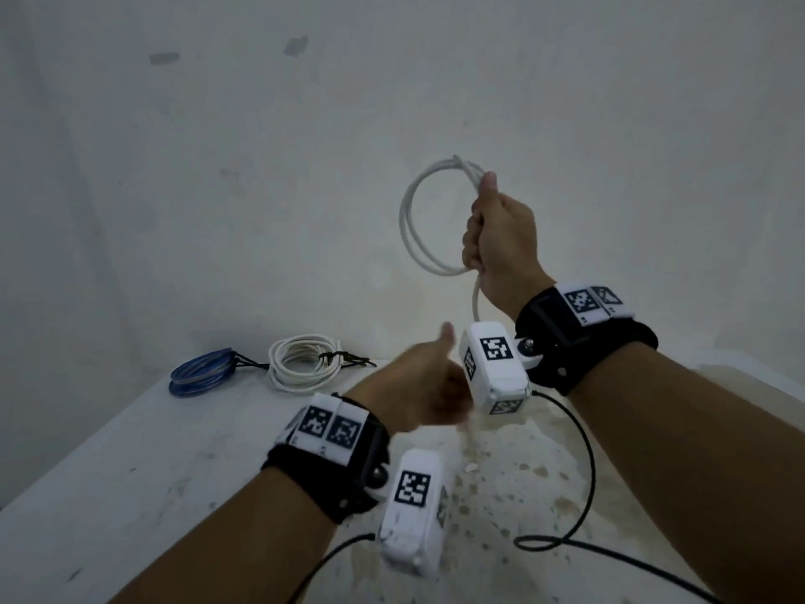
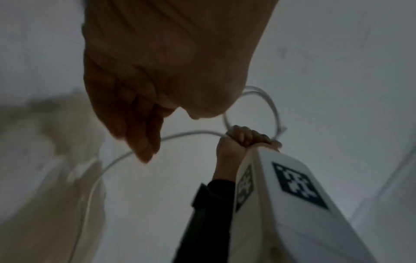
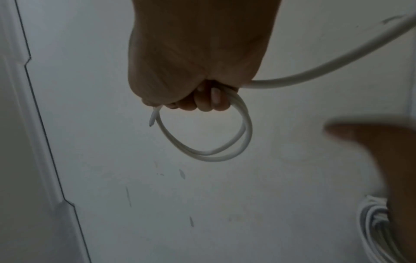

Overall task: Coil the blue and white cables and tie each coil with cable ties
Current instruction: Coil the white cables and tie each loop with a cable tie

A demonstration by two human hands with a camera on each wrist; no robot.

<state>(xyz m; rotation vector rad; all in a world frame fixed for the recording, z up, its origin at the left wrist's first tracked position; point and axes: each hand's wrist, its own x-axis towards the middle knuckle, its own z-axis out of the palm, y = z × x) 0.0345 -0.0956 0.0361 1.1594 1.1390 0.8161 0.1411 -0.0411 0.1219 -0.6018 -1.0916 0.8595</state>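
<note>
A thin white round cable (image 1: 409,228) hangs in the air in two loose loops in front of a pale wall (image 1: 218,167), gathered in the fist of the right hand (image 1: 501,237), whose fingers (image 3: 202,103) curl tightly around the strands with the thumb pressed along the top. One short cable end pokes out beside the fist (plain in the right wrist view), and a free length runs down from below the fist toward the left hand (image 1: 418,394). In the left wrist view that length passes close by the left fingers (image 2: 139,138), which are straight and close together, thumb raised; whether they touch the cable I cannot tell, as the hand is blurred. On the white table (image 1: 130,473), well to the left, lie a finished white cable coil (image 1: 300,364) and a flat blue cable coil (image 1: 200,372), each bound with a dark cable tie (image 1: 344,357). Both wrists carry black straps with white marker-tagged camera boxes (image 1: 494,368).
</note>
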